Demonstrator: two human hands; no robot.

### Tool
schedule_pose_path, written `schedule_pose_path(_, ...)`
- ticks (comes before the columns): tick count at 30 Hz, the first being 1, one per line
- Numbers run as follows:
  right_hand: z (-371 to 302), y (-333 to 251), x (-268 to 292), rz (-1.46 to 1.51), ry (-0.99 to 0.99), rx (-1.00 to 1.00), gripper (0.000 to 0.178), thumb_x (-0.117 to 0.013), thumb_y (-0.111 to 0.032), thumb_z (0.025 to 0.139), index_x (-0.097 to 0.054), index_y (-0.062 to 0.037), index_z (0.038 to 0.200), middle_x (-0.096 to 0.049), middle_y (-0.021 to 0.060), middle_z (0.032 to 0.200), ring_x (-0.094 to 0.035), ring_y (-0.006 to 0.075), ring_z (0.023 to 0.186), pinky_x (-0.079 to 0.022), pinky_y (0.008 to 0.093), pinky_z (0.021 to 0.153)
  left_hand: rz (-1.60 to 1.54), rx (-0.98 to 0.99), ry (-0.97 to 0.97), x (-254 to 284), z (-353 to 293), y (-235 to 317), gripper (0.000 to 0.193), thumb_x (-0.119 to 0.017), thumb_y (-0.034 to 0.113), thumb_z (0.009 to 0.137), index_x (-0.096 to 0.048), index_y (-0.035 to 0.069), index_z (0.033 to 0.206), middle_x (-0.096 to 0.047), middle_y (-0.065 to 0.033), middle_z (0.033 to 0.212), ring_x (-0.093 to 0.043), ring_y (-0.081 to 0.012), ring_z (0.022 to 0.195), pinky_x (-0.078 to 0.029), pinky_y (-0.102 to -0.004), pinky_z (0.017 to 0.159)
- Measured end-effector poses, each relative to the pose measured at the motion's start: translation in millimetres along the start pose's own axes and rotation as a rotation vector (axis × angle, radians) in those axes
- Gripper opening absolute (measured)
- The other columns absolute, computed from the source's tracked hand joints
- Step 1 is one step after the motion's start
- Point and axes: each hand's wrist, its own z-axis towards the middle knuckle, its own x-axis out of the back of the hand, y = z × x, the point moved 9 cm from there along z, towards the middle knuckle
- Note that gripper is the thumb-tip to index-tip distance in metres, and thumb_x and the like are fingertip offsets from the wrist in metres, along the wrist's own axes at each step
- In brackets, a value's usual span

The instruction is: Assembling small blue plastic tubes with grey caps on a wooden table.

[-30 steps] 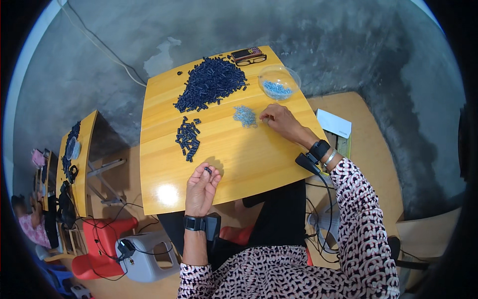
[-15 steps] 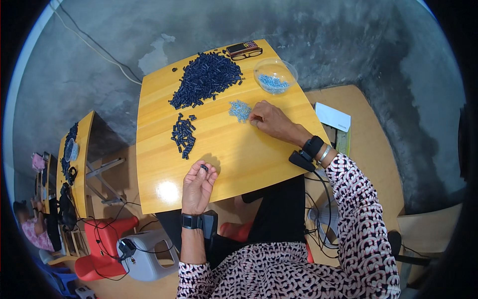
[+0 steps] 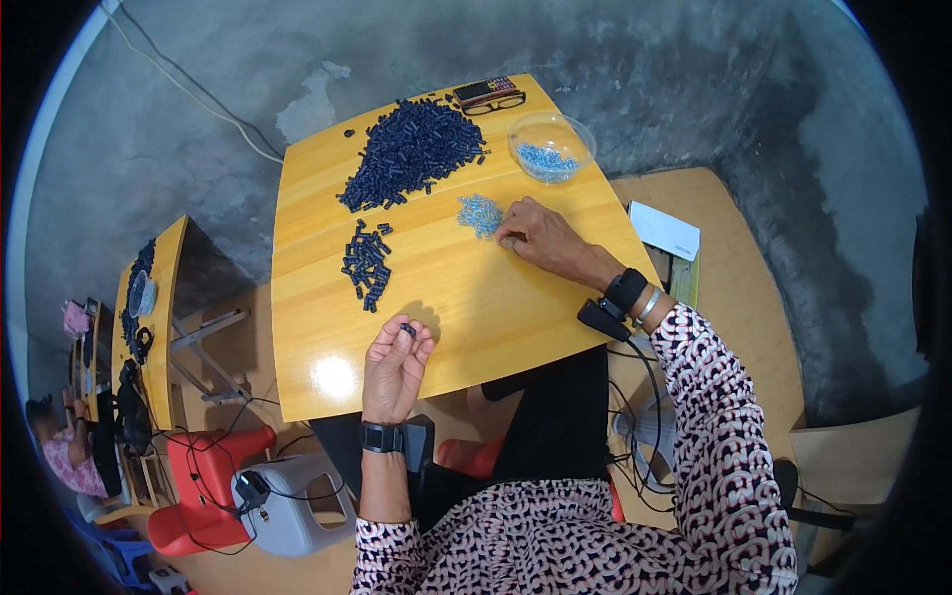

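Note:
My left hand [image 3: 399, 363], raised over the table's near edge, pinches a small dark cylindrical piece [image 3: 408, 329] between thumb and fingers. My right hand [image 3: 540, 234] is at the right edge of a little heap of thin, shiny blue-silver pieces [image 3: 480, 215]. Its fingers are pressed together and pointing down, and whatever they hold is hidden. Between the hands and to the left lies a small group of dark cylinders [image 3: 366, 266]. Behind it rises a large pile of the same dark cylinders [image 3: 415, 154].
A clear round bowl [image 3: 552, 149] with more blue-silver pieces stands at the table's [image 3: 307, 288] far right. Eyeglasses [image 3: 499, 103] and a phone [image 3: 486, 89] lie at the back. Cables hang beside my right arm. Another table [image 3: 164, 307], a red chair [image 3: 203, 486] and a seated person [image 3: 74, 451] are to the left.
The view has shifted very slightly. My left hand still holds the dark cylinder, and my right hand stays beside the blue-silver heap with hardly any movement.

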Motion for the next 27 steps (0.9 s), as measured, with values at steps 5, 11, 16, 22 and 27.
schedule_pose_path(5, 5, -6, -5, 0.050, -0.003, 0.021, 0.005, -0.060, -0.008, 0.076, -0.063, -0.0044, 0.078, -0.057, 0.0086, 0.083, -0.053, 0.0275, 0.088, -0.044, 0.0377, 0.079, -0.002, -0.019, 0.011, 5, -3, 4, 0.021, -0.055, 0.004, 0.089, -0.055, 0.002, 0.110, -0.060, -0.0094, 0.099, -0.059, -0.0187, 0.093, -0.049, -0.0301, 0.087)
schedule_pose_path(11, -2, -17, 4, 0.030, 0.037, 0.101, 0.008, -0.057, 0.000, 0.072, -0.060, -0.0015, 0.079, -0.057, 0.0096, 0.082, -0.052, 0.0275, 0.083, -0.044, 0.0355, 0.074, -0.027, 0.003, -0.025, 2, 2, -4, 0.024, -0.058, 0.005, 0.087, -0.055, 0.004, 0.110, -0.060, -0.0085, 0.100, -0.059, -0.0184, 0.095, -0.050, -0.0303, 0.086)
schedule_pose_path(16, -7, -47, 1, 0.244, 0.016, -0.030, 0.011, -0.060, 0.001, 0.070, -0.059, 0.0000, 0.081, -0.057, 0.0083, 0.080, -0.054, 0.0184, 0.071, -0.045, 0.0289, 0.064, -0.044, -0.008, -0.058, 2, 2, -2, 0.021, -0.058, 0.007, 0.088, -0.056, 0.006, 0.109, -0.061, -0.0079, 0.100, -0.059, -0.0184, 0.095, -0.050, -0.0302, 0.085)
schedule_pose_path(22, -18, -100, -22, 0.573, 0.023, -0.081, 0.014, -0.063, -0.002, 0.068, -0.060, 0.0004, 0.081, -0.056, 0.0084, 0.071, -0.053, 0.0144, 0.059, -0.043, 0.0260, 0.054, -0.078, -0.013, -0.051, 0, 2, 0, 0.019, -0.056, 0.007, 0.089, -0.057, 0.005, 0.108, -0.061, -0.0085, 0.100, -0.059, -0.0191, 0.094, -0.049, -0.0303, 0.085)
schedule_pose_path(27, -17, -131, -36, 0.598, 0.049, -0.048, 0.013, -0.063, 0.004, 0.072, -0.061, -0.0008, 0.084, -0.056, 0.0040, 0.075, -0.053, 0.0093, 0.063, -0.043, 0.0229, 0.058, -0.099, -0.013, -0.033, 1, 1, 1, 0.018, -0.056, 0.007, 0.089, -0.057, 0.005, 0.107, -0.062, -0.0091, 0.100, -0.059, -0.0186, 0.094, -0.049, -0.0297, 0.085)
